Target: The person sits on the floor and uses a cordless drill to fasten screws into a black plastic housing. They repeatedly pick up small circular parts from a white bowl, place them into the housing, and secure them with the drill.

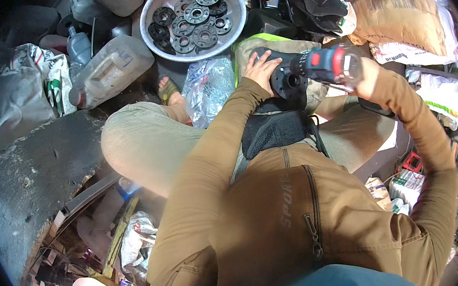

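Note:
My right hand (367, 79) is closed around the handle of a cordless drill (320, 63), blue and black with a red switch. The drill lies nearly level and its front end points left, over a black plastic part with a round flange (288, 84). That part sits in front of my lap, and my left hand (259, 74) grips its left side, fingers laid over the dark surface. The drill's tip and whatever it touches are hard to make out. My right hand is slightly blurred.
A white basket (198, 56) of round black flanges stands ahead. Beside my bare foot lies a clear plastic bag of small metal pieces (210, 87). Around are a grey jerrycan (114, 71), stacked black parts (309, 5), a brown sack (393, 14) and a dark slab (38, 167).

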`<state>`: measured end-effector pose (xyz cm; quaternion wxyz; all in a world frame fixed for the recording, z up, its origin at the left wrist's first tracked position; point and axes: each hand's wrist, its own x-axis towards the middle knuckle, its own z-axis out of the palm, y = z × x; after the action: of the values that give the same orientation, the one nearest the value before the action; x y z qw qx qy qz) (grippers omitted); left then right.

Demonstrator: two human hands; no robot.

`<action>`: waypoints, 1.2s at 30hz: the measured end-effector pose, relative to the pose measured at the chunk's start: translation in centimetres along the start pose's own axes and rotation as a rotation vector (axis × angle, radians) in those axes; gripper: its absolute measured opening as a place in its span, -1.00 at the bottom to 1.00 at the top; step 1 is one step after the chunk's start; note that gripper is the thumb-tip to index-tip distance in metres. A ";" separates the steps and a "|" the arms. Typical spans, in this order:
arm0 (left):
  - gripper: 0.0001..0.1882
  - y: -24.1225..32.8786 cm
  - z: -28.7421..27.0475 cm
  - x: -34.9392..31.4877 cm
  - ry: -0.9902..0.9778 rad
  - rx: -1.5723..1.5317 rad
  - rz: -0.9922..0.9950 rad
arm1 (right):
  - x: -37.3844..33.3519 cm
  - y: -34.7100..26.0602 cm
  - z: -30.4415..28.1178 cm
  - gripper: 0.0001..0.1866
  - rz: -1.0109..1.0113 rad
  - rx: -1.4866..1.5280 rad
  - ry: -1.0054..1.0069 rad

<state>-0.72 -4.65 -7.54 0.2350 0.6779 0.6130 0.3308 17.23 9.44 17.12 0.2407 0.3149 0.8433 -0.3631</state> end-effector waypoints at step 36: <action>-0.78 5.7 -1.4 17.0 -0.599 0.352 -0.049 | -20.9 10.7 17.3 -0.66 0.502 1.179 0.413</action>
<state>2.63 11.17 0.26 0.2919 0.7601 0.5805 0.0008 42.22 -5.50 14.73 -0.0605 0.6429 0.4340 -0.6283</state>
